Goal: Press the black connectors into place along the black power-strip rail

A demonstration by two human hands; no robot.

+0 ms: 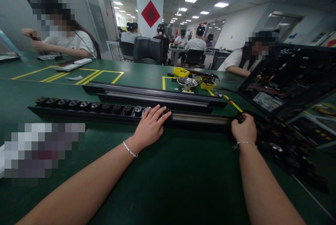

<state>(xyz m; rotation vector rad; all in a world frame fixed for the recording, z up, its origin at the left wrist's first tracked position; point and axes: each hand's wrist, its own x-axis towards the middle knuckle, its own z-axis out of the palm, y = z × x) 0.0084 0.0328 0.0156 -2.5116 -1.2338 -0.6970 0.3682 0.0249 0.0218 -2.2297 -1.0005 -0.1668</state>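
Observation:
A long black metal rail (pixel 199 118) lies across the green table in front of me. A row of small black modules with metal contacts (pixel 84 104) fills its left part; the channel further right shows bare. My left hand (pixel 149 127) rests over the last modules of the row, its fingers spread and lying on top. At the rail's right end, my right hand (pixel 244 128) is closed, thumb bent against the fingers, around a small black part (pixel 239 116) that is mostly hidden. Beyond this rail lie more black rails (pixel 157 93), parallel to it.
Dark loose parts (pixel 283 144) are heaped at right, beside a tilted black bin (pixel 286 81). A metal bowl (pixel 187 83) and a yellow box (pixel 181 72) stand further back. A blurred-out object (pixel 39 151) lies at left. Co-workers sit across the table at both sides.

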